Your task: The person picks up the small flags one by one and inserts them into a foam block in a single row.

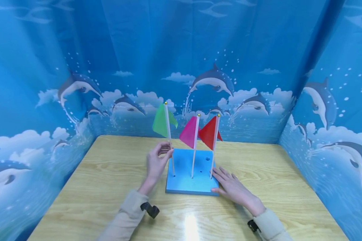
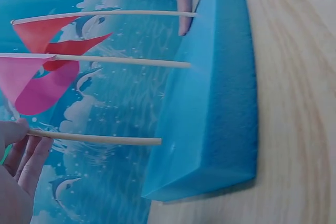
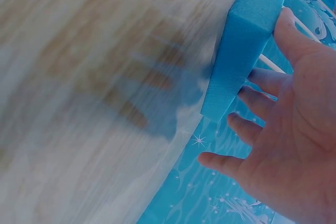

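Note:
A blue foam block lies on the table with three small flags upright in its front row. My left hand pinches the stick of the green flag between thumb and fingers; the stick's lower end meets the block at its left. The pink flag stands in the middle, and the red flag at the right. My right hand rests against the block's right edge with its fingers spread, close to the red flag's stick. In the right wrist view the thumb touches the block's edge.
Further holes show in the block's top behind the flags, one larger hole near the back right. The wooden table extends around the block. A blue dolphin-print curtain hangs behind the table and along both sides.

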The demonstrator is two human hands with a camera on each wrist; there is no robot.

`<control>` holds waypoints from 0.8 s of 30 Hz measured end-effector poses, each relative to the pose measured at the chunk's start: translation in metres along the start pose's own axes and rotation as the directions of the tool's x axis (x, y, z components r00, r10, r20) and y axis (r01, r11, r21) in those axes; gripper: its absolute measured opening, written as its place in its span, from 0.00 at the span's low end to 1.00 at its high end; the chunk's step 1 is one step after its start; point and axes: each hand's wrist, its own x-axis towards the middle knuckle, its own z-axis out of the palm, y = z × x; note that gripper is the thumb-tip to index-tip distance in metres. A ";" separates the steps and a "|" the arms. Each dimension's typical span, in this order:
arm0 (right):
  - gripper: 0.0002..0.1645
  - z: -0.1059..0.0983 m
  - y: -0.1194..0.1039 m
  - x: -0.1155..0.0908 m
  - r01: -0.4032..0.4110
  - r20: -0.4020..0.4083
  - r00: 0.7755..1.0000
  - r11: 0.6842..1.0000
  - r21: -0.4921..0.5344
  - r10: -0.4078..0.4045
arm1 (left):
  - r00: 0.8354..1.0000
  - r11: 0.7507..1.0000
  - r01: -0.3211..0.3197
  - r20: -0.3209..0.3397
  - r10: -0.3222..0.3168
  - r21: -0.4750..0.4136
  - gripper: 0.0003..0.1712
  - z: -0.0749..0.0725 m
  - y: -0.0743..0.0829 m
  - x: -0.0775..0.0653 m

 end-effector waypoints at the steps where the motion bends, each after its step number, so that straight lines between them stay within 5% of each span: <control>1: 0.45 0.000 0.000 0.000 0.002 0.000 1.000 1.000 -0.002 -0.002 | 1.000 1.000 -0.004 0.002 0.004 -0.001 0.14 0.000 -0.002 -0.001; 17: 0.43 -0.001 -0.002 -0.001 0.015 -0.007 1.000 1.000 0.001 -0.015 | 1.000 0.998 0.004 0.029 -0.006 0.060 0.10 0.002 -0.012 -0.013; 24: 0.44 -0.002 -0.003 -0.001 0.011 -0.008 1.000 1.000 0.003 -0.011 | 0.993 0.984 0.080 0.078 -0.093 0.160 0.10 0.002 -0.014 -0.018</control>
